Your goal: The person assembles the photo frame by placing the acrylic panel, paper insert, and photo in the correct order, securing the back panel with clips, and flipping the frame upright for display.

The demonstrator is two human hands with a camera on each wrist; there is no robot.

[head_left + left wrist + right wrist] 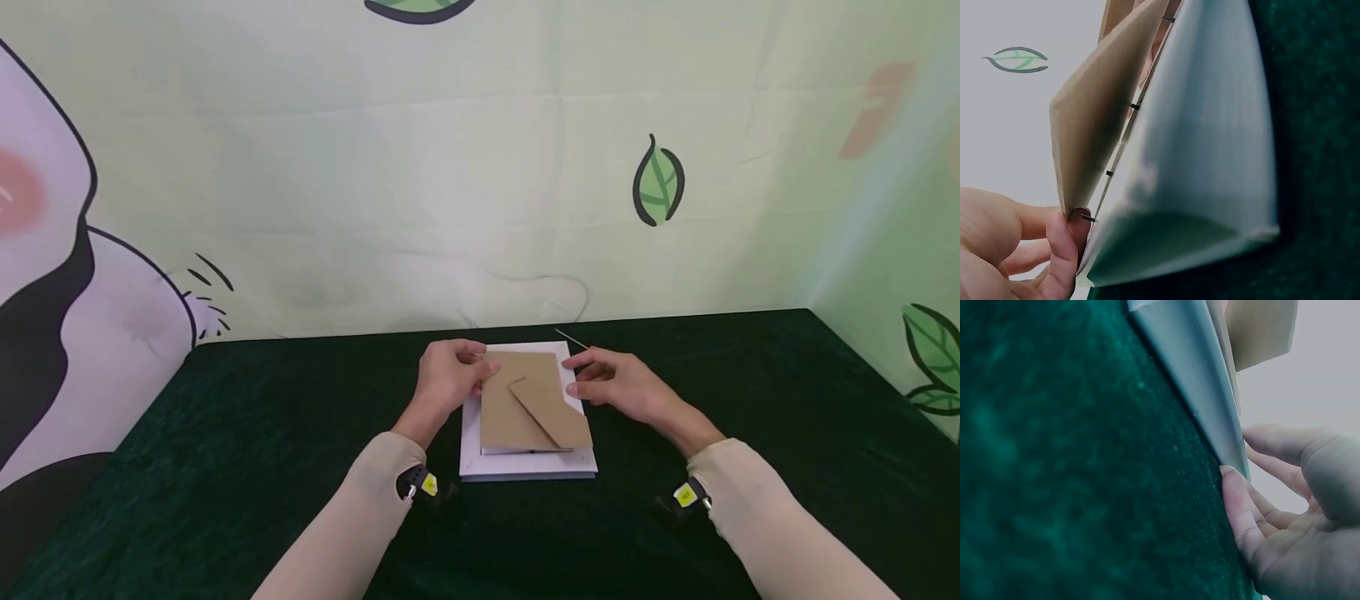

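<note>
Picture frame, face down, held at both sides

Item: white rectangular picture frame [525,467], lying face down near the middle of the dark green velvet-covered desk [225,433]. Brown cardboard backing board [510,408] sits in its back, with a brown cardboard easel stand [551,410] folded diagonally across it. Small black metal retaining tabs [1110,173] run along the frame's edge beside the board, seen in the left wrist view.

Left hand [448,377]: at the far left corner of the frame. Fingers [1063,250] curl round and pinch the corner of the backing board, which stands lifted away from the frame at that corner.

Right hand [622,385]: at the far right edge of the frame. Fingers [1238,500] are extended and relaxed, tips touching the frame's side where it meets the desk; they grip nothing.

Surroundings: pale green fabric backdrop [480,167] printed with green leaves [657,181] stands behind the desk; a large cartoon figure in pink, white and black [45,250] fills its left part. Both forearms wear beige sleeves [375,500], each with a small black wrist device bearing a yellow tag [429,484].
</note>
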